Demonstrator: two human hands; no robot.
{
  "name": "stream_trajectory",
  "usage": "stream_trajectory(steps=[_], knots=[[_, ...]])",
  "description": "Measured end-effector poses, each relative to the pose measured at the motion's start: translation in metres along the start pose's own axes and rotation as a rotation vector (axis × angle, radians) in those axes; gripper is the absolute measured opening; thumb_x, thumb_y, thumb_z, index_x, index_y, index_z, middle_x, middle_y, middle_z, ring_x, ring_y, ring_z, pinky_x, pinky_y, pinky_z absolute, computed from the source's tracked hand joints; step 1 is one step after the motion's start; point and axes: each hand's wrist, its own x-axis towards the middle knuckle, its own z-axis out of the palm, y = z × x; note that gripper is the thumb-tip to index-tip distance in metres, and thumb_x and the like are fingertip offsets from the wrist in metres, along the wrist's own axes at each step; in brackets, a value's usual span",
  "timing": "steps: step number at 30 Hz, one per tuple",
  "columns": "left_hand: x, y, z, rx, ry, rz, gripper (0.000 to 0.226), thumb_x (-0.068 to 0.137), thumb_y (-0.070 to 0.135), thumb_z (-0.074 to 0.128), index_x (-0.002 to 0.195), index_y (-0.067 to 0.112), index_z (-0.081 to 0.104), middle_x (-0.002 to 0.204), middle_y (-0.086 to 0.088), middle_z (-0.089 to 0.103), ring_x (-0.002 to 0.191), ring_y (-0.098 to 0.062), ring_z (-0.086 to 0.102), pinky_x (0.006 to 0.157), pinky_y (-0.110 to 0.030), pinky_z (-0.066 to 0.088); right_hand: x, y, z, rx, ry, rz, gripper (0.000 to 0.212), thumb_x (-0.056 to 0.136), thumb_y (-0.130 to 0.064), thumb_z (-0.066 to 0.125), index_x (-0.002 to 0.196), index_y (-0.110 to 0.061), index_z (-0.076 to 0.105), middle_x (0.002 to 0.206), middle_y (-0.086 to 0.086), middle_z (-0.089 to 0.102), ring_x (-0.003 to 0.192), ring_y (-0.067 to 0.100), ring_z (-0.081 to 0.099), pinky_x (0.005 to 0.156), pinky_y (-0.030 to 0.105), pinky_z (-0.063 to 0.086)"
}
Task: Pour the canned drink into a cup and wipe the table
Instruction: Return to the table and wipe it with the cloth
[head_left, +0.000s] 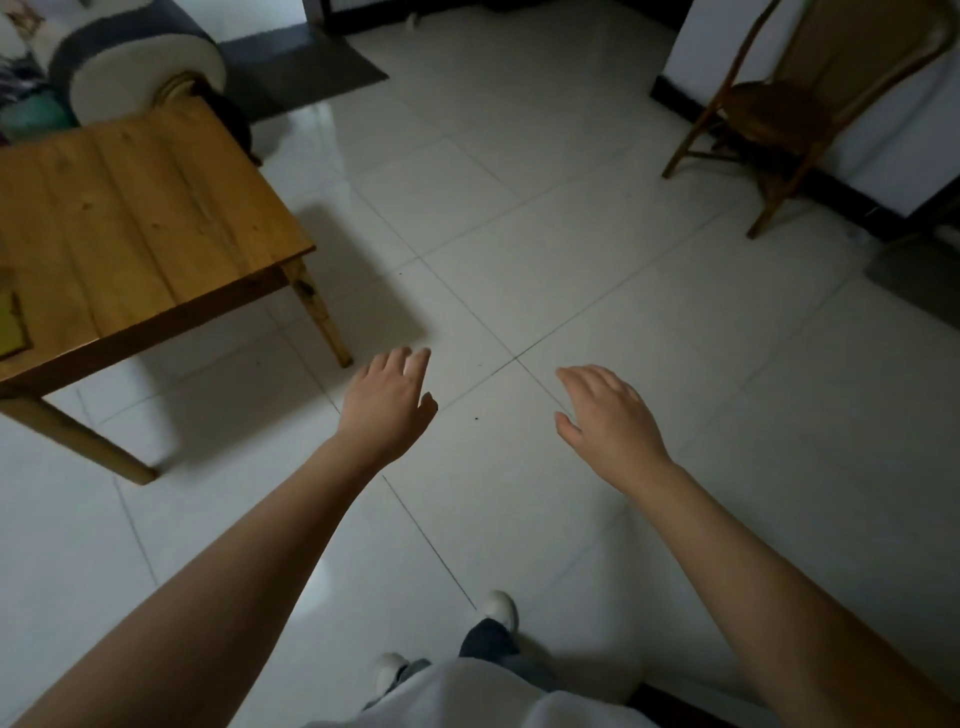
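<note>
Currently we have both hands out over the tiled floor (597, 249), holding nothing.

Left hand (387, 402) and right hand (608, 415) are palm-down with fingers relaxed and spread, both off to the right of the wooden worktop (145, 208), not touching it. We see no can or cup on the visible part of the worktop; only a yellowish flat item (11, 325) at its left edge. A wooden chair (779, 114) stands well right of the worktop, by the wall.
</note>
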Motion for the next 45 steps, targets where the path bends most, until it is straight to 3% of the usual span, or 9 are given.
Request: stream_trajectory(steps=[8, 17, 35, 45], knots=[[0.066, 0.042, -0.003, 0.014, 0.014, -0.035, 0.056, 0.094, 0.033, 0.043, 0.143, 0.014, 0.026, 0.144, -0.011, 0.037, 0.130, -0.028, 0.037, 0.106, -0.039, 0.033, 0.041, 0.071, -0.006, 0.028, -0.006, 0.055, 0.050, 0.092, -0.028, 0.047, 0.138, -0.011, 0.036, 0.141, 0.004, 0.042, 0.134, 0.021, 0.032, 0.106, 0.032, 0.027], [0.148, 0.047, -0.011, 0.018, 0.009, -0.062, 0.057, 0.093, 0.037, 0.042, 0.143, 0.014, 0.025, 0.144, -0.010, 0.037, 0.130, -0.028, 0.037, 0.105, -0.038, 0.033, 0.128, 0.106, -0.013, 0.091, 0.014, 0.020, 0.053, 0.092, -0.030, 0.050, 0.138, -0.008, 0.036, 0.140, 0.006, 0.044, 0.133, 0.022, 0.033, 0.106, 0.033, 0.029], [0.434, -0.021, -0.056, 0.002, 0.033, -0.105, 0.055, 0.093, 0.034, 0.043, 0.141, 0.014, 0.028, 0.143, -0.009, 0.039, 0.128, -0.028, 0.038, 0.103, -0.037, 0.033, 0.451, 0.139, -0.050, 0.041, 0.017, -0.089, 0.053, 0.092, -0.032, 0.048, 0.139, -0.011, 0.035, 0.141, 0.004, 0.043, 0.134, 0.021, 0.031, 0.107, 0.034, 0.028], [0.573, -0.050, -0.070, 0.005, 0.061, -0.263, 0.055, 0.093, 0.034, 0.043, 0.142, 0.013, 0.028, 0.143, -0.011, 0.039, 0.129, -0.028, 0.038, 0.103, -0.038, 0.034, 0.628, 0.170, -0.067, 0.041, 0.012, -0.261, 0.052, 0.091, -0.031, 0.049, 0.138, -0.010, 0.037, 0.140, 0.005, 0.044, 0.133, 0.021, 0.032, 0.106, 0.034, 0.028]])
